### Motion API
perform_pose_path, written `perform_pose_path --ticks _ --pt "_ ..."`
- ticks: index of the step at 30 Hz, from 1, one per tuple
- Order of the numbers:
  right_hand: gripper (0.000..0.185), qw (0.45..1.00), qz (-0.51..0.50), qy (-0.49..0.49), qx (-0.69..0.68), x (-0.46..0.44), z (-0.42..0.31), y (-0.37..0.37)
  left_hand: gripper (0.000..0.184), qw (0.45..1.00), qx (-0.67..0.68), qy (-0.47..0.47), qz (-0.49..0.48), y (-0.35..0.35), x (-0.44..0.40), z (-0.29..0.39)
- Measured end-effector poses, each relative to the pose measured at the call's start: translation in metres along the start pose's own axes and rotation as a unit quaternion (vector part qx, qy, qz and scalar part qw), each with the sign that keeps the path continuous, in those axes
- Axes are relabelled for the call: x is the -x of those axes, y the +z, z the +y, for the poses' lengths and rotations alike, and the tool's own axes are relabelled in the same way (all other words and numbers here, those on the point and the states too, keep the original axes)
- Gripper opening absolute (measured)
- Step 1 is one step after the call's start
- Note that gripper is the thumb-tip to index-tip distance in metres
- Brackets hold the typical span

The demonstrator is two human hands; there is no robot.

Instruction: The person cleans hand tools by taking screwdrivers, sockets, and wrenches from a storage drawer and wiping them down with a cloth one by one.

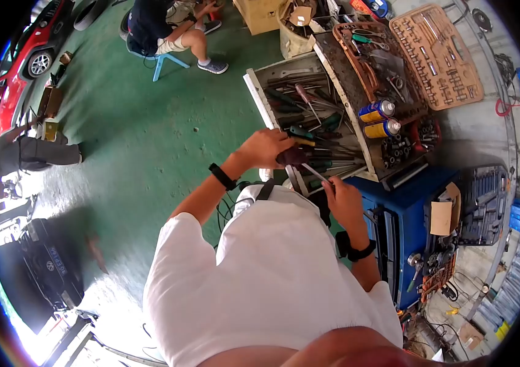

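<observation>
My left hand is closed round a dark red cloth at the near edge of an open drawer. A thin metal shaft runs from the cloth down to my right hand, whose fingers pinch its other end. Many screwdrivers and other hand tools fill the drawer, among them one with a reddish handle. What kind of tool the shaft belongs to is hidden by the cloth and my fingers.
Two spray cans and sockets stand on the cabinet beside the drawer. A socket case lies behind. The blue cabinet is at right. Another person sits on a blue stool; a red car is far left.
</observation>
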State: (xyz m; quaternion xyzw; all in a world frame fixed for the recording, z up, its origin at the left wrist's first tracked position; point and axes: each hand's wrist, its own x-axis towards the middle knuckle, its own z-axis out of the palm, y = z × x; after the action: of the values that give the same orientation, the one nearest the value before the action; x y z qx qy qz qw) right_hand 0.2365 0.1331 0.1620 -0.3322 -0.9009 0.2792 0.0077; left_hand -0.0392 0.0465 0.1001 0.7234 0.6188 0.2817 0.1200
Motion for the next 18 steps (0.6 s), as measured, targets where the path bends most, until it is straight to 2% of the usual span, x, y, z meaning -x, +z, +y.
perform_pose_path --ticks 1,3,5,6,7,9,10,12,14,16,18 --pt "0.030 0.999 0.025 0.004 -0.026 0.002 0.004 -0.002 0.042 1.000 0.000 0.001 0.000 0.002 0.004 -0.008" --pt "0.033 0.999 0.032 0.038 -0.007 0.010 0.011 -0.014 0.040 0.996 0.024 -0.028 0.084 0.013 0.018 -0.033" --pt "0.035 0.996 0.037 0.077 0.012 0.020 0.030 -0.027 0.040 0.950 0.124 -0.277 0.069 0.011 0.044 -0.064" --pt "0.037 0.992 0.070 0.102 0.022 0.027 0.048 -0.031 0.038 0.898 0.233 -0.338 0.161 0.009 0.056 -0.080" --pt "0.040 0.986 0.101 0.128 0.031 0.036 0.061 -0.034 0.036 0.822 0.335 -0.391 0.244 0.006 0.066 -0.090" --pt "0.040 0.978 0.106 0.174 0.035 0.043 0.072 -0.044 0.038 0.664 0.497 -0.392 0.398 -0.012 0.070 -0.091" --pt "0.041 0.971 0.106 0.212 0.039 0.046 0.073 -0.044 0.038 0.670 0.498 -0.392 0.386 -0.014 0.072 -0.092" --pt "0.041 0.968 0.104 0.225 0.045 0.045 0.077 -0.033 0.041 0.573 0.597 -0.340 0.446 -0.014 0.068 -0.091" --pt "0.037 0.978 0.146 0.144 0.042 0.034 0.075 -0.007 0.040 0.667 0.554 -0.329 0.375 -0.021 0.045 -0.059" --pt "0.032 0.987 0.105 0.120 0.022 0.015 0.054 0.010 0.043 0.763 0.514 -0.333 0.206 -0.003 0.033 -0.046" --pt "0.027 0.998 0.051 0.044 -0.021 -0.003 0.034 0.021 0.047 0.863 0.424 -0.276 0.016 -0.007 -0.001 -0.005"
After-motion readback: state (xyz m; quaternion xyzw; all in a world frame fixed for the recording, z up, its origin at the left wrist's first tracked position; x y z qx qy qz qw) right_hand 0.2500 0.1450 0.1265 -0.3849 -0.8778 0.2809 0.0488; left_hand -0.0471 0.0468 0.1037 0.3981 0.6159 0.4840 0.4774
